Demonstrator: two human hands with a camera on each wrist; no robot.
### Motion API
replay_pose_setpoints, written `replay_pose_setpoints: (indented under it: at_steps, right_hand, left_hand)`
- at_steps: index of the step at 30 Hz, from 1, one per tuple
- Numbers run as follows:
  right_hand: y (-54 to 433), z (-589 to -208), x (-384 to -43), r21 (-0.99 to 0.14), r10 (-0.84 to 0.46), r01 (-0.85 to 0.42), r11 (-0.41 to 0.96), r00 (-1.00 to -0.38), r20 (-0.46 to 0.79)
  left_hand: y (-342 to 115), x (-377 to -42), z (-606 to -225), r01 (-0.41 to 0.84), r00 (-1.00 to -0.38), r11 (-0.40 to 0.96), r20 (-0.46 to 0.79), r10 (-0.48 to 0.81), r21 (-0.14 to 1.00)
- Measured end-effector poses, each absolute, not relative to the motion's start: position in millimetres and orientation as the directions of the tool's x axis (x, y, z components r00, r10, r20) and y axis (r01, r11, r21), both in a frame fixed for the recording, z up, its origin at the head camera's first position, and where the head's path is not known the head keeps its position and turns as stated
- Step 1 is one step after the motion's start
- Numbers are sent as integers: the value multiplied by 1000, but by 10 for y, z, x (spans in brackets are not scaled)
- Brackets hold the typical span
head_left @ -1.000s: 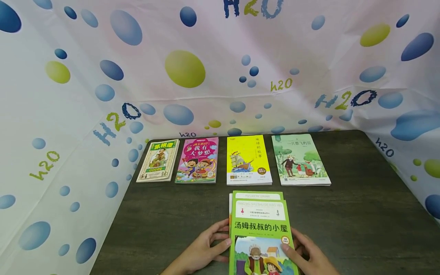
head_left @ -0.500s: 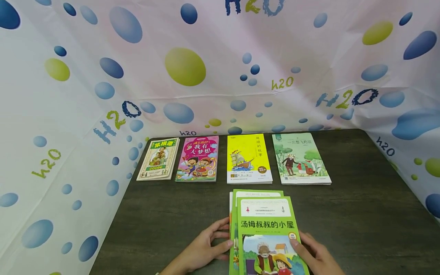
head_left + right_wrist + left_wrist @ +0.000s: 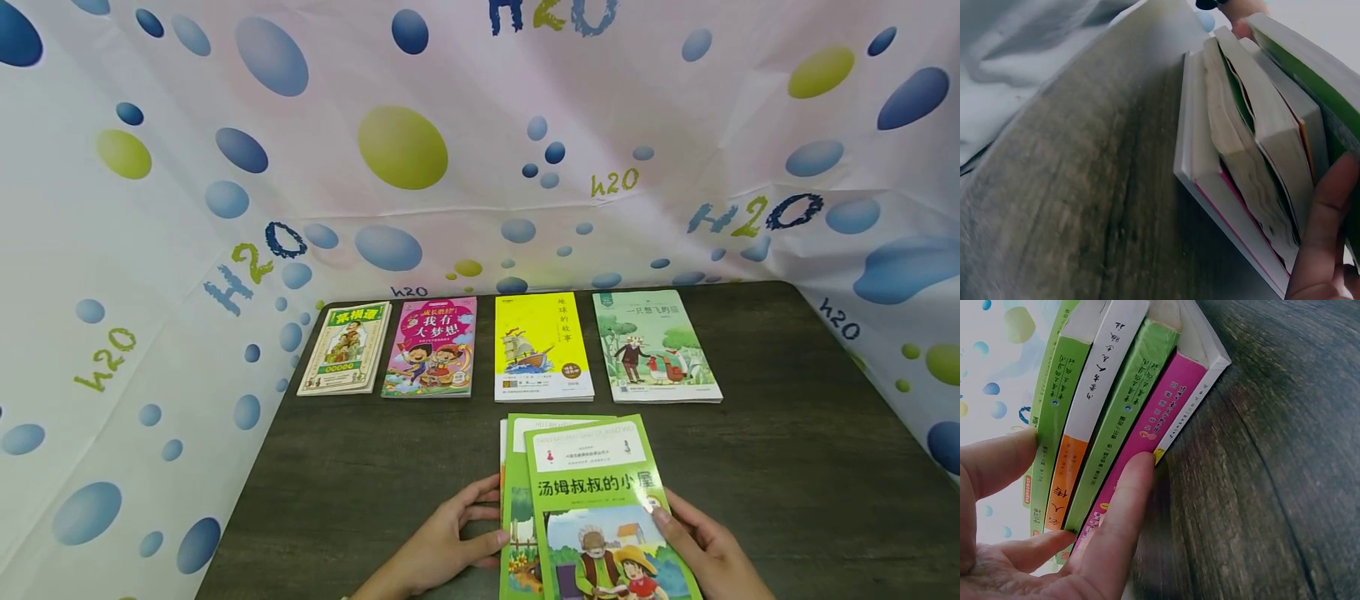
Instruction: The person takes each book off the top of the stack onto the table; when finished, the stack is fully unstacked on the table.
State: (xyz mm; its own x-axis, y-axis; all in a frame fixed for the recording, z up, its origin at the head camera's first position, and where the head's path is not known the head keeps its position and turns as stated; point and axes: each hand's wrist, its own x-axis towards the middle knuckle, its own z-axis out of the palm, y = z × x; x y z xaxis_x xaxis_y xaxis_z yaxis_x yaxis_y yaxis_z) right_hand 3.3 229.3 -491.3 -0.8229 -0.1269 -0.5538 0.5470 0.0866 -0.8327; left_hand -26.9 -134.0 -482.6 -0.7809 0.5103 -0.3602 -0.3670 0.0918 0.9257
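My right hand (image 3: 708,542) pinches the right edge of a green picture-covered book (image 3: 600,483), thumb on the cover. That book sits tilted and shifted right on top of a stack; in the right wrist view its near edge (image 3: 1329,94) is raised from the books below. My left hand (image 3: 450,542) rests against the stack's left side. In the left wrist view its thumb touches a green spine (image 3: 1063,394), and a straight finger (image 3: 1125,512) lies on a pink spine (image 3: 1160,406). A white-and-orange spine (image 3: 1088,406) shows between green ones. A second green book (image 3: 521,500) lies just underneath.
Behind the stack, books lie in a row on the dark table (image 3: 360,475): a cream one (image 3: 345,350), a pink one (image 3: 430,350), a yellow one (image 3: 540,350) and a pale green one (image 3: 656,350). A bubble-patterned sheet (image 3: 480,208) hangs behind and beside the table.
The right hand has moved right, sliding the top green book rightward and turning it clockwise, so more of the green book below shows. The left hand has stayed against the stack.
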Motion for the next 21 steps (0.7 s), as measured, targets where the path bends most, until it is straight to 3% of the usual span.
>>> replay_pose_setpoints:
  at_steps: [13,21]
  right_hand:
    - [2597,-4807,-175,-846,-203,532,44,-824,-529]
    - [2794,-4699,-388,-893,-40,435,117,-896,-441]
  left_hand:
    - [-1348,-266,-4837,-362,-783,99,-360,507,927]
    - [-1351,-269,-4845,-359,-783,105,-360,507,928]
